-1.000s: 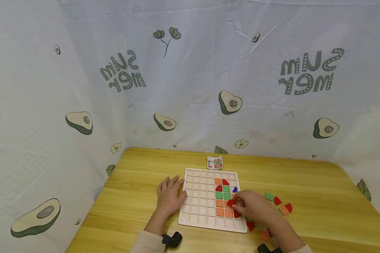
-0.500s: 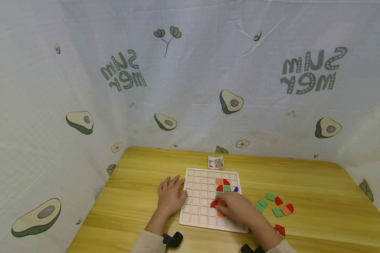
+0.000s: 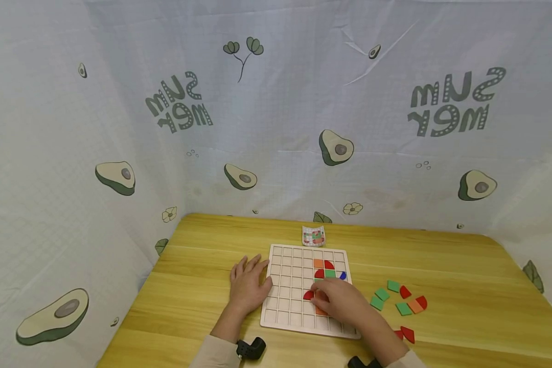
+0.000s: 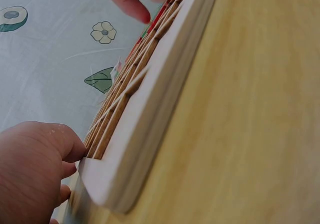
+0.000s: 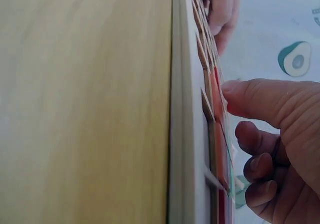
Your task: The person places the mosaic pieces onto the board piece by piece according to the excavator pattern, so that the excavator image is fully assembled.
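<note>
A pale wooden grid board (image 3: 286, 308) lies on the table, with its right part holding orange, red and green tiles. My right hand (image 3: 342, 300) reaches over these from the right and holds a red rounded tile (image 3: 307, 295) by its edge, at a cell near the board's middle. Thumb and fingertips are low at the grid in the right wrist view, the other fingers curled in. My left hand (image 3: 247, 286) rests at the board's left edge, fingers spread and thumb touching the rim. A blue rounded tile (image 3: 343, 276) sits near the right rim. Several placed tiles are hidden under my right hand.
Loose green tiles (image 3: 382, 294), red rounded tiles (image 3: 407, 335) and an orange tile (image 3: 415, 306) lie on the table to the right. A small printed pattern card (image 3: 314, 236) stands behind the board. A white patterned cloth (image 3: 276, 128) hangs beyond the table.
My right hand has moved left across the board with the red tile, then slightly further left and lower over the cell. My left hand has stayed at the board's edge.
</note>
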The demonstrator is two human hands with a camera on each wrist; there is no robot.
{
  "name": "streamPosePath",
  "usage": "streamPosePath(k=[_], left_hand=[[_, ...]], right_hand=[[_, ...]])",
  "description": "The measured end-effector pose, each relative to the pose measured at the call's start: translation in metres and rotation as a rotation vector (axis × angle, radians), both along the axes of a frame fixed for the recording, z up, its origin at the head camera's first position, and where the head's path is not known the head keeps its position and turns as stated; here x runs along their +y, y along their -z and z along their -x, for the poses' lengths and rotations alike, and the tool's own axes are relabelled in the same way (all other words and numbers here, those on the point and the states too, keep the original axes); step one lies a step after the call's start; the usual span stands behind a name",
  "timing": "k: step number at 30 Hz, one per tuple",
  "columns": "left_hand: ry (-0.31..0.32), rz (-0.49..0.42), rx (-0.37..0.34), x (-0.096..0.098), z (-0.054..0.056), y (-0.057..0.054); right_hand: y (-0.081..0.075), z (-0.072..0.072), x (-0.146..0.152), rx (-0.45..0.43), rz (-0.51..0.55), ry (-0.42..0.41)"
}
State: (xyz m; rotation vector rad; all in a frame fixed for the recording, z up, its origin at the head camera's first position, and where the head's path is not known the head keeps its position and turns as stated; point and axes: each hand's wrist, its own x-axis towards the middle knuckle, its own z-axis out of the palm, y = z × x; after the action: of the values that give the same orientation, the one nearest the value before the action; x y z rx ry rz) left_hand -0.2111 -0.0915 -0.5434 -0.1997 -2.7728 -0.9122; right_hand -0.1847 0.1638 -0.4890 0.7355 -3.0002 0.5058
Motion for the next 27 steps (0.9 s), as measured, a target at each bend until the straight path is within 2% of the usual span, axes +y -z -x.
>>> streamPosePath(k=[5,7,13,15,18,22,27], left_hand=[[0.001,0.001,0.000,0.001,-0.001,0.000],[0.001,0.000,0.000,0.001,-0.001,-0.001],[0.004,-0.007,-0.004,0.001,-0.002,-0.002],[0.002,-0.003,-0.004,0.001,-0.002,-0.002],[0.001,0.003,-0.006,0.000,-0.001,-0.001],[0.000,0.004,-0.008,-0.001,-0.001,-0.001],[0.003,0.000,-0.008,-0.001,-0.001,0.000]], right_hand=[[-0.001,-0.005,0.018,0.013,0.021,0.013],[-0.002,-0.006,0.028,-0.008,0.030,0.030],[-0.008,-0.013,0.065,-0.127,0.068,0.199],[-0.010,-0.015,0.080,-0.133,0.063,0.242],[-0.012,-0.018,0.097,-0.125,0.040,0.260],[-0.012,-0.025,0.108,-0.209,0.068,0.236],[-0.003,-0.035,0.117,-0.301,0.130,0.090]])
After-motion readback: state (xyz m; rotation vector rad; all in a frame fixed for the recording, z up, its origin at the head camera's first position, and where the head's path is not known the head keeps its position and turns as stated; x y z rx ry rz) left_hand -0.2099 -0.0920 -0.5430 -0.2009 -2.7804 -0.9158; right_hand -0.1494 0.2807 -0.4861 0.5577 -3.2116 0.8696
